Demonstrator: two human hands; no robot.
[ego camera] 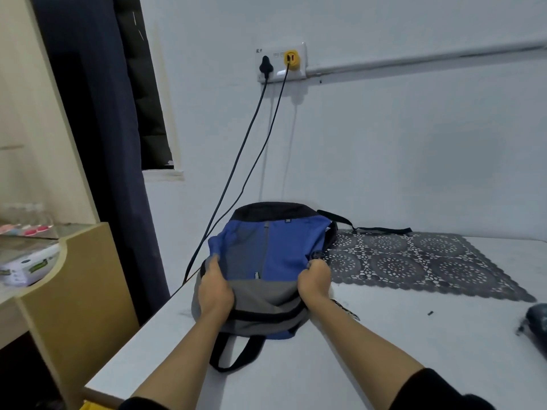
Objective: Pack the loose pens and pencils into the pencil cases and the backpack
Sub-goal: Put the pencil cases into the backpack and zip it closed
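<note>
A blue, grey and black backpack (266, 255) lies flat on the white table (414, 335), its black top handle pointing toward me. My left hand (214, 287) grips the backpack's left side, fingers curled into the fabric. On the right side my right hand (315, 281) grips the fabric near a zip pull. A dark pencil case (537, 319) shows partly at the table's right edge. No loose pens or pencils are visible.
A dark lace mat (414, 261) covers the table behind the backpack, with a black strap (381, 230) lying along its far edge. Two black cables (236, 179) run from a wall socket (281, 62) down past the table's left corner. A wooden shelf unit (59, 276) stands at left.
</note>
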